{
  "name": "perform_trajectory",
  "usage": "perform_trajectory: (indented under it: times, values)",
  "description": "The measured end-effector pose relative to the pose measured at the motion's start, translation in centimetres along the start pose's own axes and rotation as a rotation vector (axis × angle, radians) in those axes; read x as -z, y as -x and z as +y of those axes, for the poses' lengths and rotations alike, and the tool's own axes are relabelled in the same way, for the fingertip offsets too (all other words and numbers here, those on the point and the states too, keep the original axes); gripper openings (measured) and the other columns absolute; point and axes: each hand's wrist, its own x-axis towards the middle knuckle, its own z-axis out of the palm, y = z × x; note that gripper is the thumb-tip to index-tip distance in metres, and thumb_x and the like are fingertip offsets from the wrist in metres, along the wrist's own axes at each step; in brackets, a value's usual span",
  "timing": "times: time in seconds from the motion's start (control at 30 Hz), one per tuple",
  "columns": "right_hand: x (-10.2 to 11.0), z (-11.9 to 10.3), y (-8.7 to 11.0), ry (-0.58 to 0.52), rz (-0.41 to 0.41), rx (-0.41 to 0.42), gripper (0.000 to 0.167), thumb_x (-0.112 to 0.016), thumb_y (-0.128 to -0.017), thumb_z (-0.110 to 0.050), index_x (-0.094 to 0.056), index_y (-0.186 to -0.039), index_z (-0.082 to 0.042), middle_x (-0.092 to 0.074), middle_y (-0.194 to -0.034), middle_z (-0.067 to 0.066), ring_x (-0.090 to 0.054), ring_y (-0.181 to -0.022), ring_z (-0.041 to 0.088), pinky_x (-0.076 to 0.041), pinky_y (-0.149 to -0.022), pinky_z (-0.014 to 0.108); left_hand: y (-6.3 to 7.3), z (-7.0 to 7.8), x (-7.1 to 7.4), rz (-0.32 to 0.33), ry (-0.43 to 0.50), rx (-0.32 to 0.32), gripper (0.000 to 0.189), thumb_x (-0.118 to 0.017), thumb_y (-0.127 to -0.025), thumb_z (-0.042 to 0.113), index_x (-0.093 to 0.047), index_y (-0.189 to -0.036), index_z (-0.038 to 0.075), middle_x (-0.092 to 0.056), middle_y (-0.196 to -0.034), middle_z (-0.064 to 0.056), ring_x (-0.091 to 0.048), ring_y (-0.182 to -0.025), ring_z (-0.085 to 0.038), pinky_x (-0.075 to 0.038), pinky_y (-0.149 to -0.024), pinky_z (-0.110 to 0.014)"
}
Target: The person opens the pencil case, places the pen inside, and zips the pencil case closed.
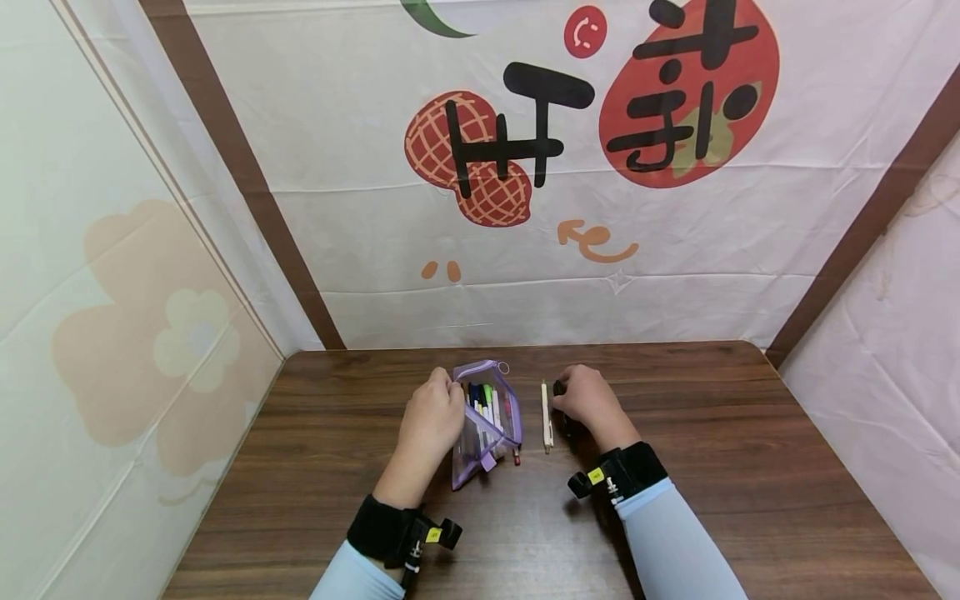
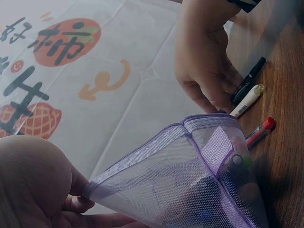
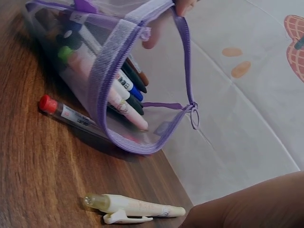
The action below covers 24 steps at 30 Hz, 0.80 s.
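My left hand [image 1: 432, 412] pinches the edge of a see-through mesh pencil pouch [image 3: 99, 90] with purple trim. The pouch gapes at its zippered mouth, and several pens and markers [image 3: 126, 83] lie inside. On the table to the right, my right hand [image 1: 591, 406] has its fingertips around a black pen [image 2: 257, 70], partly hidden under the hand. Between that hand and the pouch lies a cream click pen [image 3: 142, 207]. A red-capped pen [image 3: 71, 115] with a clear barrel lies right along the pouch's lower side.
The brown wood-grain table [image 1: 337, 450] ends against a white printed cloth [image 1: 360, 250] at the back. More cloth [image 1: 892, 333] hangs at the sides. Each wrist wears a black band [image 1: 378, 529] with a small camera.
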Motion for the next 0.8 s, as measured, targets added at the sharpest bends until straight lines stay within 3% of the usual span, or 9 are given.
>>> perform_trajectory:
  times: [0.13,0.27,0.33,0.63,0.8]
  values:
    - [0.2,0.3,-0.3,-0.088,0.028,0.004,0.052,-0.078,-0.103,-0.019,-0.067,-0.151,-0.002,-0.077,-0.135,0.023,-0.077,-0.112,0.036,-0.064,-0.093,0.051,0.0,0.1,0.0,-0.002,0.001,0.003,0.023,-0.048,-0.114,0.022,-0.052,-0.097,0.008,-0.055,-0.077,-0.009,-0.060,-0.072,-0.030,-0.050,-0.068,-0.045]
    - [0.4,0.0,-0.4,-0.293,0.046,0.012,0.056,-0.075,-0.103,-0.015,-0.063,-0.157,-0.004,-0.077,-0.113,0.017,-0.079,-0.087,0.025,-0.065,-0.078,0.042,0.0,0.0,-0.1,-0.004,0.004,0.000,0.023,-0.048,-0.114,0.023,-0.053,-0.097,0.008,-0.056,-0.077,-0.009,-0.060,-0.072,-0.029,-0.051,-0.068,-0.045]
    - [0.4,-0.3,-0.4,-0.409,0.047,0.019,0.057,-0.075,-0.105,-0.015,-0.061,-0.159,-0.004,-0.078,-0.106,0.016,-0.081,-0.081,0.025,-0.068,-0.077,0.042,0.0,0.0,-0.1,-0.008,0.003,-0.003,0.023,-0.048,-0.114,0.022,-0.053,-0.098,0.008,-0.056,-0.077,-0.009,-0.060,-0.072,-0.029,-0.051,-0.068,-0.045]
    - [-0.2,-2.0,-0.1,-0.763,0.098,0.073,0.057,-0.082,-0.103,-0.011,-0.062,-0.155,-0.005,-0.084,-0.113,0.021,-0.084,-0.096,0.043,-0.070,-0.090,0.054,0.0,-0.1,-0.1,-0.021,0.004,-0.001,0.023,-0.047,-0.115,0.022,-0.055,-0.100,0.007,-0.057,-0.077,-0.008,-0.060,-0.070,-0.028,-0.050,-0.066,-0.043]
    - [-0.8,-2.8,0.0,-0.842,0.099,0.086,0.054,-0.082,-0.103,-0.009,-0.062,-0.153,-0.006,-0.084,-0.112,0.021,-0.084,-0.098,0.047,-0.069,-0.094,0.058,0.0,0.0,-0.2,-0.020,0.003,-0.006,0.023,-0.046,-0.115,0.022,-0.055,-0.100,0.007,-0.057,-0.077,-0.009,-0.061,-0.071,-0.029,-0.051,-0.067,-0.044]
